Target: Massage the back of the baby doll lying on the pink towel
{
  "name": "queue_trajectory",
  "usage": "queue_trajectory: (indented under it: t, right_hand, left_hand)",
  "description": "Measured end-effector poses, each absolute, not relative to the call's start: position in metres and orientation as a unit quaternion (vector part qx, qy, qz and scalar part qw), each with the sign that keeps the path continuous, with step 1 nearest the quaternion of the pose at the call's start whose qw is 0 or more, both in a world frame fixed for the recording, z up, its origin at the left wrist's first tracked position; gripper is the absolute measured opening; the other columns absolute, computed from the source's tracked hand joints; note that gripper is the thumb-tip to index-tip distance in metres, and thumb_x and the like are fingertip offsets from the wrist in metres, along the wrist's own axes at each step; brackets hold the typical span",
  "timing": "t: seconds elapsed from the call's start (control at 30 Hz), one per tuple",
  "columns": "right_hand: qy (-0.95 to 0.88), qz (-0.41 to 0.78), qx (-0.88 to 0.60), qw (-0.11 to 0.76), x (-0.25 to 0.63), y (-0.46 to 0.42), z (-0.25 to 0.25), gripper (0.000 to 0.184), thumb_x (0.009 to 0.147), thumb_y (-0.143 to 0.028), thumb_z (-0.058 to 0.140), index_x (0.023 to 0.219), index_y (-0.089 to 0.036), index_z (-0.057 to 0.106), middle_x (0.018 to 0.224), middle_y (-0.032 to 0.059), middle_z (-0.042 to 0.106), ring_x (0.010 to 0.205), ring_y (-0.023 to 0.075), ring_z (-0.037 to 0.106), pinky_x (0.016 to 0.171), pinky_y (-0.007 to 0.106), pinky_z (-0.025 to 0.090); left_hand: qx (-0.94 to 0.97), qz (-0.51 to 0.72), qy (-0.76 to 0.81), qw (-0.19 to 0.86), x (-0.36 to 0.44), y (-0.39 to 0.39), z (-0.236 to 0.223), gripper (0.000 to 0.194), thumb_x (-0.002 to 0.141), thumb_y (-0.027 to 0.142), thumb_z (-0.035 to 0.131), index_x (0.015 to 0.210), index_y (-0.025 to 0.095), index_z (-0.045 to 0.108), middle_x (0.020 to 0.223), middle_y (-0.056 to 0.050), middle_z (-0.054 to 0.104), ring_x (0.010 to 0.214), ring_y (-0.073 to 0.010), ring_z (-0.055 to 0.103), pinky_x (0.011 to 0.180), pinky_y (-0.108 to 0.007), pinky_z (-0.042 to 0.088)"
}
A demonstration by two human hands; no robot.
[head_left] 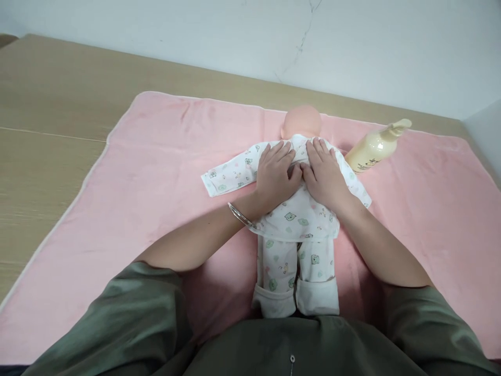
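A baby doll (301, 121) lies on a pink blanket (156, 172), its head pointing away from me. It wears a white printed romper (298, 219) with small green and yellow figures. My left hand (275, 175) lies flat on the doll's upper body, fingers stretched toward the neck. My right hand (323, 172) lies flat beside it, and the two thumbs meet in the middle. A silver bangle (239, 214) sits on my left wrist. The doll's left sleeve (230, 175) spreads out sideways on the blanket.
A cream pump bottle (373, 149) lies on its side on the blanket, just right of the doll's shoulder. The blanket covers a wooden table (50, 120) that stands against a pale wall (352, 47). My green sleeves fill the bottom of the view.
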State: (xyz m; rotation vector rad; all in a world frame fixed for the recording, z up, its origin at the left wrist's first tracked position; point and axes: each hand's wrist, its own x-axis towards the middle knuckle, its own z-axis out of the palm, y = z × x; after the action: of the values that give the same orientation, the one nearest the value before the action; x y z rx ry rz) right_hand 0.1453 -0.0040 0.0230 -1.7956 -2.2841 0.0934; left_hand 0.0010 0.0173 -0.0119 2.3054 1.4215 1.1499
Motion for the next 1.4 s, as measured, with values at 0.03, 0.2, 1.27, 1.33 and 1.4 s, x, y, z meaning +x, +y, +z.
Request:
queue_trajectory:
  t: [0.03,0.2,1.27,1.33,1.4]
  right_hand:
    - [-0.779,0.034,-0.614,0.119,0.1464,-0.0025,0.023,0.058,0.098,-0.026,0.029,0.151,-0.001,0.03,0.158,0.02,0.021,0.148,0.031,0.015,0.12,0.058,0.017]
    - [-0.781,0.019,-0.611,0.129,0.1485,-0.0015,0.019,0.058,0.097,-0.027,0.029,0.151,-0.004,0.03,0.156,0.02,0.027,0.147,0.0308,0.021,0.119,0.061,0.017]
    - [-0.776,0.013,-0.616,0.135,0.1477,-0.0023,0.0183,0.058,0.097,-0.027,0.034,0.15,-0.004,0.034,0.153,0.0174,0.034,0.145,0.0297,0.025,0.121,0.055,0.02]
    - [-0.775,0.013,-0.619,0.129,0.1469,-0.0028,0.0194,0.058,0.097,-0.027,0.033,0.15,-0.003,0.034,0.153,0.018,0.033,0.145,0.0297,0.025,0.121,0.055,0.019]
    - [-0.775,0.012,-0.619,0.126,0.1465,-0.003,0.0201,0.058,0.097,-0.026,0.033,0.15,-0.003,0.033,0.154,0.0185,0.033,0.146,0.0299,0.024,0.121,0.055,0.02]
  left_hand:
    - [0.779,0.387,0.483,0.102,0.0011,0.0167,-0.0112,0.035,0.089,0.025,0.048,0.117,0.014,0.066,0.137,-0.013,0.062,0.136,-0.027,0.05,0.121,-0.051,0.03]
    - [0.776,0.358,0.499,0.144,0.0017,0.0175,-0.0072,0.047,0.088,0.026,0.046,0.132,0.013,0.056,0.148,-0.014,0.05,0.144,-0.0284,0.039,0.122,-0.053,0.024]
    - [0.779,0.361,0.489,0.152,0.0004,0.0225,-0.0106,0.048,0.087,0.027,0.048,0.133,0.015,0.056,0.148,-0.013,0.051,0.144,-0.029,0.039,0.122,-0.053,0.023]
    - [0.78,0.354,0.492,0.153,0.0005,0.0224,-0.0099,0.049,0.087,0.026,0.047,0.133,0.013,0.056,0.148,-0.014,0.05,0.144,-0.0291,0.039,0.122,-0.052,0.023]
    - [0.781,0.353,0.491,0.152,0.0004,0.0225,-0.0098,0.048,0.088,0.026,0.047,0.133,0.012,0.055,0.148,-0.015,0.05,0.144,-0.0291,0.039,0.122,-0.053,0.022]
